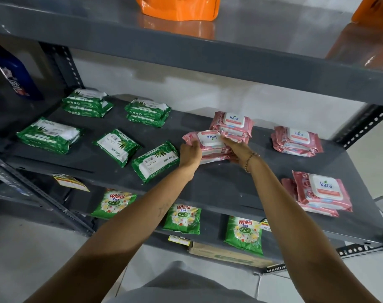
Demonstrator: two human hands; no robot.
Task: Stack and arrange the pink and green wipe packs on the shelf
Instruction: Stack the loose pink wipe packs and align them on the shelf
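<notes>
Left hand: the left hand (pixel 189 153) gripped the near-left end of a small pile of pink packs (pixel 208 145), fingers curled over its edge.
Right hand: the right hand (pixel 235 149) clasped the same pile from its right side; a bracelet (pixel 250 160) showed at the wrist.
Held pile: it sat at the middle of the shelf (pixel 219 184), its top pack turned so the label read upside down, just in front of another pink stack (pixel 232 125); whether it rested on the shelf or was slightly lifted could not be told.
Pink side done: three pink stacks looked finished, namely the one behind the hands, one at the back right (pixel 296 141) and one at the front right (pixel 323 193).
Green side done: three green stacks stood at the back left (pixel 86 102), the back middle (pixel 148 112) and the front left (pixel 48 135).
Green side left: two single green packs (pixel 117 147) (pixel 155 160) lay loose and askew near the left hand, apparently not yet stacked.
Progress: judged well past halfway; the held pink pile wanted squaring and the loose green packs wanted stacking.
Lower shelf: green detergent bags (pixel 183 218) lay there, apart from the task.
</notes>
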